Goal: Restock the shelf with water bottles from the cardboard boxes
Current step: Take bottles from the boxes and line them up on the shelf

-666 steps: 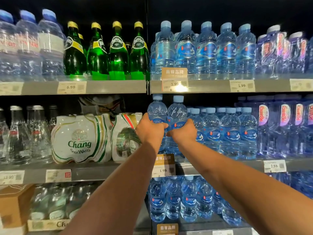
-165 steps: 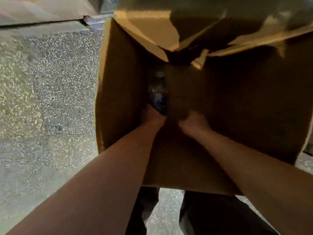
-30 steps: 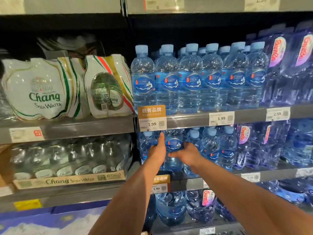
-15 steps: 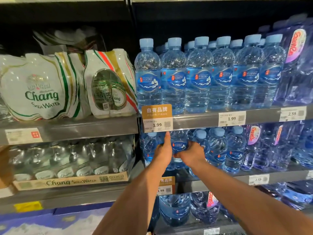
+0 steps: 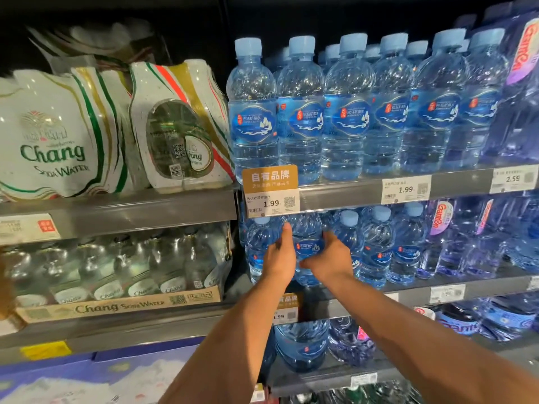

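Observation:
A clear water bottle (image 5: 306,240) with a blue label stands at the front of the lower water shelf (image 5: 408,290), its cap hidden behind a 1.99 price tag (image 5: 271,199). My left hand (image 5: 278,259) grips its left side with the thumb pointing up. My right hand (image 5: 331,262) curls round its right side. More of the same bottles (image 5: 376,249) stand to the right, and one (image 5: 258,246) stands to the left. A full row of these bottles (image 5: 347,112) fills the shelf above. No cardboard box of water is in view.
Chang soda water packs (image 5: 55,135) fill the left bay, with a tray of glass bottles (image 5: 116,266) below them. Purple-labelled bottles (image 5: 522,91) stand at the right. Large water bottles (image 5: 300,345) sit on the shelf beneath my arms.
My hands stay on the bottle at the shelf front and have shifted slightly further in. The view has moved a little closer to the shelves.

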A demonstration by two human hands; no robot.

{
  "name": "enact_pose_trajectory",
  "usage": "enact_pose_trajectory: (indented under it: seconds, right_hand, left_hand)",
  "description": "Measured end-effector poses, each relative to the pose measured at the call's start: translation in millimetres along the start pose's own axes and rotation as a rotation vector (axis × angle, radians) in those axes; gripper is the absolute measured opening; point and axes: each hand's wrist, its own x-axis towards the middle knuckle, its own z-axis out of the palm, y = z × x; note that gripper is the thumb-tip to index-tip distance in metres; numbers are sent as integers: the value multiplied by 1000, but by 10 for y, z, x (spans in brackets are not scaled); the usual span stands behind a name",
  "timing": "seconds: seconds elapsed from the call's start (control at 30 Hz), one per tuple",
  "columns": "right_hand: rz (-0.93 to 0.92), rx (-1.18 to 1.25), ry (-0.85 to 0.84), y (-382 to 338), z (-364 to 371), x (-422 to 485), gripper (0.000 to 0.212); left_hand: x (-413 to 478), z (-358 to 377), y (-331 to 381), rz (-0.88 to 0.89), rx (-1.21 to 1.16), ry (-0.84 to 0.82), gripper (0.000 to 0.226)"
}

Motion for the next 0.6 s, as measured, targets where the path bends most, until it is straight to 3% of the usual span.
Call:
enact_pose_trajectory:
  seconds: [0.2, 0.43, 0.6]
  right_hand:
    - [-9, -65, 73, 34, 71, -58, 61]
    - [-60, -124, 36, 63, 84, -71, 56]
    - [-12, -98, 1, 128, 122, -75, 60]
  left_hand:
    - [17, -13, -63, -22, 42, -32, 89]
    - [-18, 29, -152, 21, 46, -74, 67]
    - [-41, -7, -167, 21, 78, -67, 75]
